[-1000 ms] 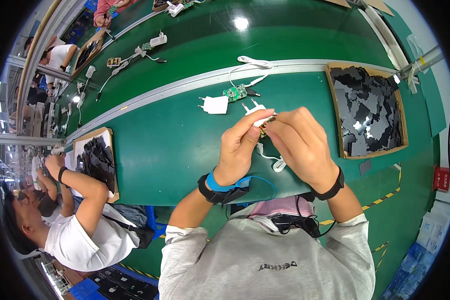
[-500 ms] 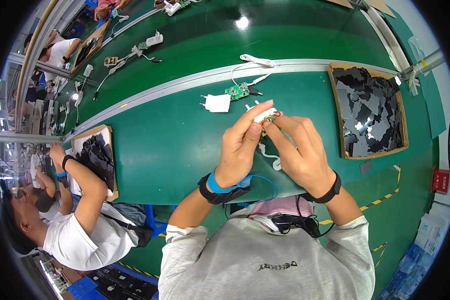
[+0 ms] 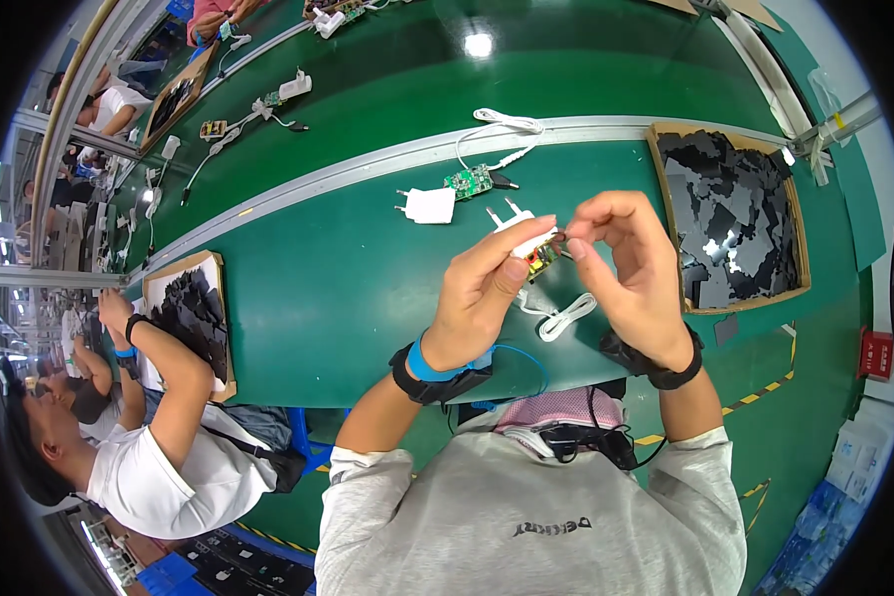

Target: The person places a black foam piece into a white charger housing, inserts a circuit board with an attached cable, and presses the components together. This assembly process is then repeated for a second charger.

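Between thumb and fingers, my left hand [image 3: 467,303] grips a white two-pin power adapter [image 3: 528,234], its metal pins pointing away from me. A small circuit board [image 3: 541,260] with red and yellow parts shows at its near end. My right hand [image 3: 631,263] is closed in a pinch at that end, on what looks like a thin dark wire [image 3: 560,236]; the fingertips partly hide it. Below the adapter lies a coiled white cable [image 3: 566,320]. Beyond my hands, another white adapter case [image 3: 429,206] lies beside a green circuit board [image 3: 470,181] with a looped white cable [image 3: 508,120].
A cardboard tray of black sheet pieces [image 3: 733,223] lies at the right, with one loose black piece [image 3: 727,329] near it. A metal rail [image 3: 338,171] crosses the green table. At left, a co-worker [image 3: 159,437] works by another tray [image 3: 191,318]. More adapters [image 3: 295,85] lie beyond the rail.
My right hand has drawn back to the right and its fingers have curled. The adapter's board and the coiled cable are now more exposed. My left hand has barely moved.
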`<action>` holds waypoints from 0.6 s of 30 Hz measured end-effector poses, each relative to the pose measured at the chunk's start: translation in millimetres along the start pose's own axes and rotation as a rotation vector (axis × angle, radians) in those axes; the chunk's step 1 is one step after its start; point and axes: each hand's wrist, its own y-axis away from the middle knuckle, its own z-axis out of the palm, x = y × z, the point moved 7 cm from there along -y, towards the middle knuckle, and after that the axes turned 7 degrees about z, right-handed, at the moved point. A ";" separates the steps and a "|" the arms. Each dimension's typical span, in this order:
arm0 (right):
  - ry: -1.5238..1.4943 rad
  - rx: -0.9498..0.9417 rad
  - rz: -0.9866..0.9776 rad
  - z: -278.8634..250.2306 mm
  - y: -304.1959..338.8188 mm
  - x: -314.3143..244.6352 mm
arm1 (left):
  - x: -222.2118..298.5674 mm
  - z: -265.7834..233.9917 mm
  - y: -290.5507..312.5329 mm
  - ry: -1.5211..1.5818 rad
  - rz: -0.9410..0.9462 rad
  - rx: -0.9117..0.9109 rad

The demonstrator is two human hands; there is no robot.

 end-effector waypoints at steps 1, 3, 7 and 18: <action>-0.019 -0.022 0.045 0.3 -1.4 0.7 | -1.4 0.9 0.6 0.012 0.009 -0.013; -0.057 -0.066 0.135 1.3 -4.0 2.5 | -3.2 3.3 1.2 0.035 0.027 -0.039; -0.214 -0.146 0.223 2.6 -13.7 7.2 | -0.6 6.1 -1.9 0.091 0.110 0.024; 0.181 -0.016 -0.072 11.5 -0.2 0.9 | -2.2 6.6 -3.2 0.041 0.118 0.027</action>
